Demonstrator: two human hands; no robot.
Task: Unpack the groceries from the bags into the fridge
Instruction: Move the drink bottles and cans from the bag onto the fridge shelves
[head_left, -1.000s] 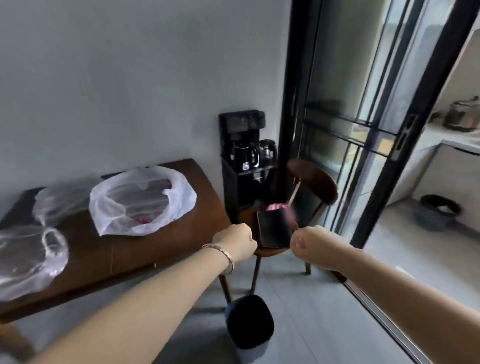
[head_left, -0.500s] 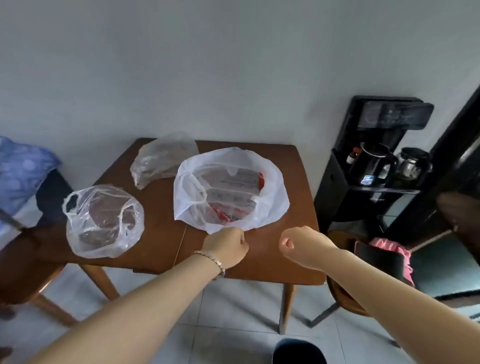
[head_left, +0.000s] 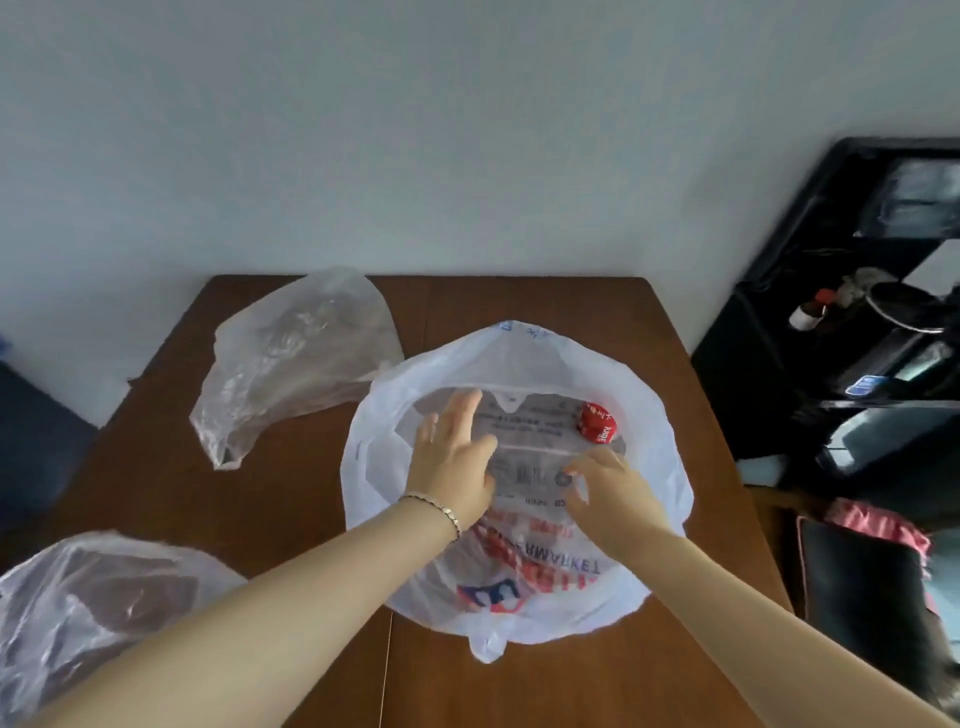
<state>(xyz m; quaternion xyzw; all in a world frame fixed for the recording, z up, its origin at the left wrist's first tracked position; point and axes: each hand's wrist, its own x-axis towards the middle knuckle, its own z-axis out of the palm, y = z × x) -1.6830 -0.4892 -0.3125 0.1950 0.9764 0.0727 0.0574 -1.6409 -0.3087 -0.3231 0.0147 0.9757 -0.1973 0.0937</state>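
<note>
brown wooden table (head_left: 519, 686) against a pale wall, black appliance stand (head_left: 831, 312) just beside its right edge. on the table, white printed bag (head_left: 649, 467) in the middle, mouth wide open; far clear bag (head_left: 296, 364) behind it to the left, near clear bag (head_left: 78, 613) at the front left corner. inside the white bag, flat clear-wrapped pack (head_left: 540, 415). left hand (head_left: 452, 462) in the bag mouth, fingers straight and apart over the pack; right hand (head_left: 608, 499) beside it, fingers bent onto the pack, grip impossible to tell. red round lid (head_left: 597, 423) at the pack's far right. thin bracelet (head_left: 441, 512) on the left wrist.
</note>
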